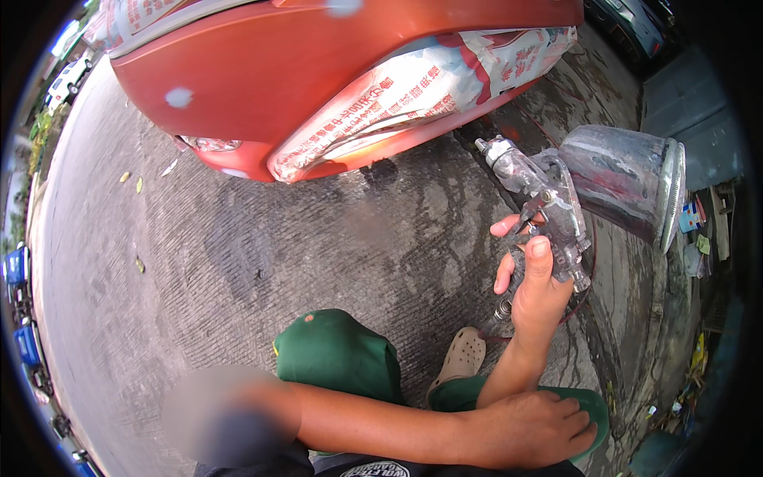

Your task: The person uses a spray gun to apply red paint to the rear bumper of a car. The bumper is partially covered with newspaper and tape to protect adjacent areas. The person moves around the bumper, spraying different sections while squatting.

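My right hand (537, 290) is wrapped round the handle of a paint-stained metal spray gun (548, 191), thumb uppermost. The gun's nozzle points up and left toward a red car body (262, 79). A large grey metal paint cup (616, 171) is fixed to the gun, tilted over to the right. My left arm crosses in front of me, and my left hand (528, 429) rests on my green-clad right knee beside the right forearm. Its fingers hang loosely bent with nothing visible in them. Printed masking paper (397, 103) covers part of the car's lower front.
Grooved, stained concrete (159, 278) lies under the car. A thin red hose (584, 306) runs along the ground by my right hand. A kerb and scattered litter (699, 350) line the right side. A beige clog (462, 354) shows between my knees. Blue vehicles (28, 346) stand far left.
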A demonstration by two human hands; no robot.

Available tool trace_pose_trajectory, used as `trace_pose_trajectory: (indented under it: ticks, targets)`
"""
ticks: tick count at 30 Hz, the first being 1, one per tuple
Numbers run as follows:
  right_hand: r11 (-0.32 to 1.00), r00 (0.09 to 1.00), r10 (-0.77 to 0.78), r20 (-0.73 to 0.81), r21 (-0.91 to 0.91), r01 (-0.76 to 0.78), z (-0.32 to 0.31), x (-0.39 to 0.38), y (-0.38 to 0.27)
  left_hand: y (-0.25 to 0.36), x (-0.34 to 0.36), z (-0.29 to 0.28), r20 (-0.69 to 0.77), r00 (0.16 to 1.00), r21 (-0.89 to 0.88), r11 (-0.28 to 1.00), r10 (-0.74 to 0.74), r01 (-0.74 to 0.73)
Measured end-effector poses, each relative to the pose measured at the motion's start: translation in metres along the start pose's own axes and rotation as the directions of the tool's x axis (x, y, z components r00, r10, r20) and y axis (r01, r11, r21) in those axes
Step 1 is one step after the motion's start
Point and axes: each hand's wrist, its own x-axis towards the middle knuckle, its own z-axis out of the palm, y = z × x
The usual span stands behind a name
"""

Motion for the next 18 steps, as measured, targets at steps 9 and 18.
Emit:
trace_pose_trajectory:
  ticks: [9,18]
  targets:
    - [0.986,0.989,0.106,0.101,0.115,-0.118,0.020,-0.021,-0.018,0.004,0.007,-0.013,0.015,0.997,0.032,0.996,0.081,-0.081]
    - [0.987,0.948,0.156,0.278,-0.077,-0.140,0.028,-0.022,-0.025,0.006,0.006,-0.013,-0.026,0.994,0.083,0.992,0.102,-0.100]
